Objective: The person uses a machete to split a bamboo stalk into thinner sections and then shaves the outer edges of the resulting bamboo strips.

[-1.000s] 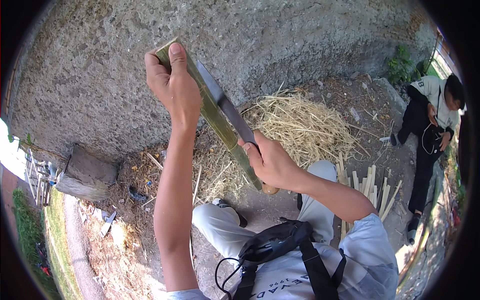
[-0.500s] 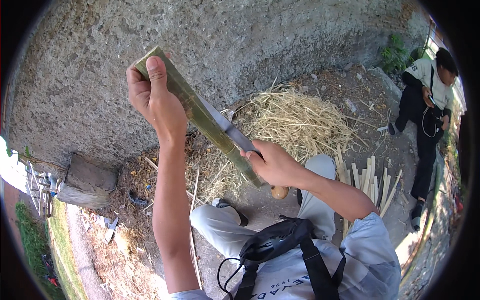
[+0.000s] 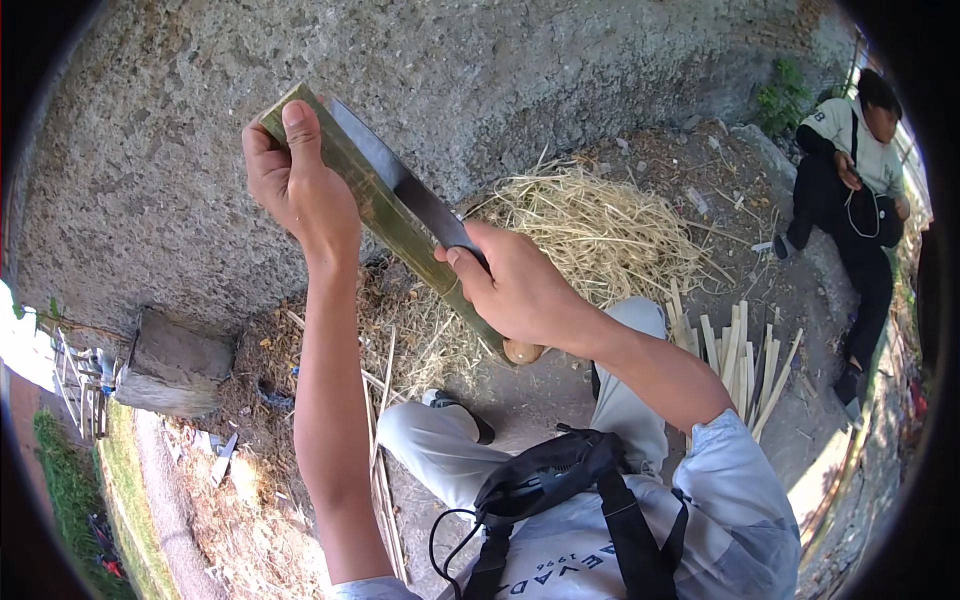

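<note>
Left hand [image 3: 300, 185] grips bamboo [image 3: 385, 215] top; right hand [image 3: 515, 290] clenches knife [image 3: 400, 185] handle. Bamboo now tilted lower (blade along strip), shaving continues.

Clearance: concrete wall [image 3: 560, 80] close behind.
Straw pile [image 3: 600, 225] right; split slats [image 3: 735, 355] beside knee; stone block [image 3: 175, 360] left.

A heap of dry straw [image 3: 600, 225] sprawls over the dirt ground [image 3: 520, 400], right up against the rough concrete wall [image 3: 480, 70]. Just right of it lies a loose bundle of pale split sticks [image 3: 735, 360]. Far right, another person [image 3: 850, 180] in dark trousers sits by the wall, near a small green plant [image 3: 783, 98]. Over left, a concrete block [image 3: 172, 362] sits beside grass [image 3: 70, 490].
</note>
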Action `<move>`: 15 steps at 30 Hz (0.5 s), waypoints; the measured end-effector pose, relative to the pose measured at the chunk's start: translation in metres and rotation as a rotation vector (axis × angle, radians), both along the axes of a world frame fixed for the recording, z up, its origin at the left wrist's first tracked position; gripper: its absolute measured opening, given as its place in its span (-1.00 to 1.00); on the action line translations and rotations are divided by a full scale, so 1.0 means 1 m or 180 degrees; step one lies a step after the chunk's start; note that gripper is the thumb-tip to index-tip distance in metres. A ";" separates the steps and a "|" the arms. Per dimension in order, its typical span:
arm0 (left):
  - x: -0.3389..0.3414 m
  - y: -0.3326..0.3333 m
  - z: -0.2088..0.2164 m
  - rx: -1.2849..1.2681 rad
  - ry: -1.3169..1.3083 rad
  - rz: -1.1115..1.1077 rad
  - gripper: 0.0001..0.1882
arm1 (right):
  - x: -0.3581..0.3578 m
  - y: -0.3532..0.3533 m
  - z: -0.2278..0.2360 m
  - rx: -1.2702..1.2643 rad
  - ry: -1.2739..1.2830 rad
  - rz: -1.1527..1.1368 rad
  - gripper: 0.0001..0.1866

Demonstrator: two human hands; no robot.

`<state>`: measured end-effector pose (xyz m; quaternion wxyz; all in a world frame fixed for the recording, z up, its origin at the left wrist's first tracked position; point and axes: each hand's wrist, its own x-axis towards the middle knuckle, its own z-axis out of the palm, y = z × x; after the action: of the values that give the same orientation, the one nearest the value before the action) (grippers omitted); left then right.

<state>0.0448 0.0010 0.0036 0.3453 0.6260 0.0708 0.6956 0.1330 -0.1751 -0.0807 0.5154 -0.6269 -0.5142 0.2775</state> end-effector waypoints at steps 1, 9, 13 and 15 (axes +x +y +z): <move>0.000 -0.002 -0.001 0.0020 -0.0045 -0.0028 -0.75 | 0.004 0.000 0.006 0.0188 -0.0026 0.0038 -0.76; 0.005 -0.015 0.002 -0.0211 -0.0230 -0.0060 -0.77 | -0.026 0.002 0.013 0.0595 -0.0133 -0.0257 -0.77; 0.007 -0.021 0.003 -0.0111 -0.0070 0.0061 -0.79 | -0.002 -0.004 0.037 0.0393 -0.0238 -0.0083 -0.77; 0.011 -0.026 -0.002 0.0001 -0.0015 0.0055 -0.80 | 0.005 -0.003 0.048 0.0724 -0.0488 -0.0229 -0.79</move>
<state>0.0557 -0.0246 0.0018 0.3394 0.6238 0.0752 0.7000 0.1375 -0.1781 -0.0326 0.5520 -0.6018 -0.5574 0.1501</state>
